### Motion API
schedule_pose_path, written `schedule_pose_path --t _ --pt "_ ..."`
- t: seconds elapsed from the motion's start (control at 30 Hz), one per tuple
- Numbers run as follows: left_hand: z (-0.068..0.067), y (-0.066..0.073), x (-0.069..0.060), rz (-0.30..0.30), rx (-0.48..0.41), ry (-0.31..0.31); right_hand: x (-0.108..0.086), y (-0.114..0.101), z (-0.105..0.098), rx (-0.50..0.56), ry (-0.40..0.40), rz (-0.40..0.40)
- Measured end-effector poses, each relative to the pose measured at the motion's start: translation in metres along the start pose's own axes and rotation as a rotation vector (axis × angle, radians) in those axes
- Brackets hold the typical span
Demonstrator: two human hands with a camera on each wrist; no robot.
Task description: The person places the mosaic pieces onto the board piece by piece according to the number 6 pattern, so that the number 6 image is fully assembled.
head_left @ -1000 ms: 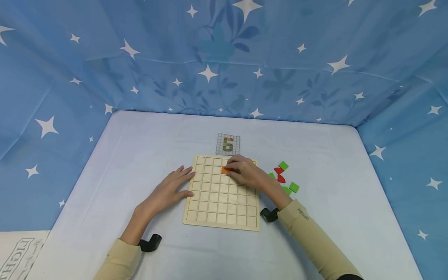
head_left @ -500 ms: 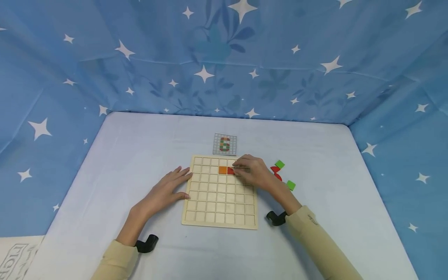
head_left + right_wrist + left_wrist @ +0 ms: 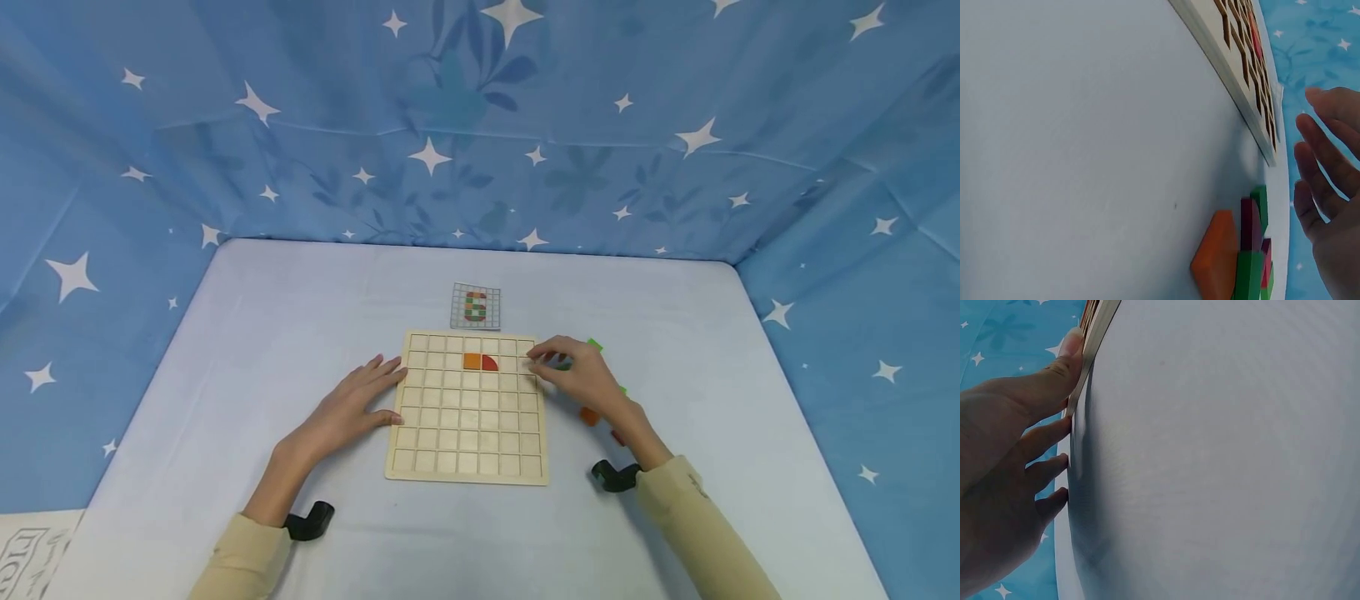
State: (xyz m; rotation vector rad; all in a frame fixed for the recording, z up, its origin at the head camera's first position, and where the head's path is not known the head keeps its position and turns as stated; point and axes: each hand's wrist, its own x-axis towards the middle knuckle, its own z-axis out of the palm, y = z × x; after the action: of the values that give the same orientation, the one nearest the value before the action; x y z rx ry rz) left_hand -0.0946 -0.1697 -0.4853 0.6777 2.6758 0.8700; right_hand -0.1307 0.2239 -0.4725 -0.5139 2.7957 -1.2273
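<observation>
A wooden grid board (image 3: 457,425) lies on the table. An orange square tile (image 3: 472,361) and a red quarter-circle tile (image 3: 489,363) sit side by side in its upper cells. My left hand (image 3: 341,421) rests along the board's left edge, fingers extended; in the left wrist view the thumb (image 3: 1069,353) touches the rim. Above the board's right edge, my right hand (image 3: 581,379) has loosely bent fingers with nothing seen between them. Loose tiles lie beneath and beside it, including an orange tile (image 3: 1216,256) and a green tile (image 3: 1249,275); the hand partly hides them in the head view.
A small gridded card (image 3: 476,307) with a coloured figure 6 lies just behind the board. Blue star-patterned cloth (image 3: 450,125) surrounds the white table. A dark wrist-worn device (image 3: 615,477) juts out by the right wrist, and another (image 3: 311,522) by the left.
My right hand has let go of the red quarter-circle tile beside the orange one and moved right, off those cells toward the loose tiles. My left hand stays at the board's edge.
</observation>
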Motion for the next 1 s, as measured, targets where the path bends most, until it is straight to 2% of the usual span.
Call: schedule_pose_path --t 0.17,0.4,0.57,1.0 --pt "0.002 0.0 0.0 0.002 -0.002 -0.001 -0.012 0.009 -0.01 0.022 0.026 0.059" --pt "0.001 0.0 0.0 -0.005 -0.011 -0.001 -0.025 0.02 -0.021 -0.006 0.066 0.113" --pt "0.001 -0.001 0.0 0.015 -0.004 0.013 -0.031 0.024 -0.027 -0.018 0.08 0.12" --pt "0.002 -0.001 0.001 0.004 -0.014 0.009 -0.035 0.037 -0.034 -0.063 0.115 0.121"
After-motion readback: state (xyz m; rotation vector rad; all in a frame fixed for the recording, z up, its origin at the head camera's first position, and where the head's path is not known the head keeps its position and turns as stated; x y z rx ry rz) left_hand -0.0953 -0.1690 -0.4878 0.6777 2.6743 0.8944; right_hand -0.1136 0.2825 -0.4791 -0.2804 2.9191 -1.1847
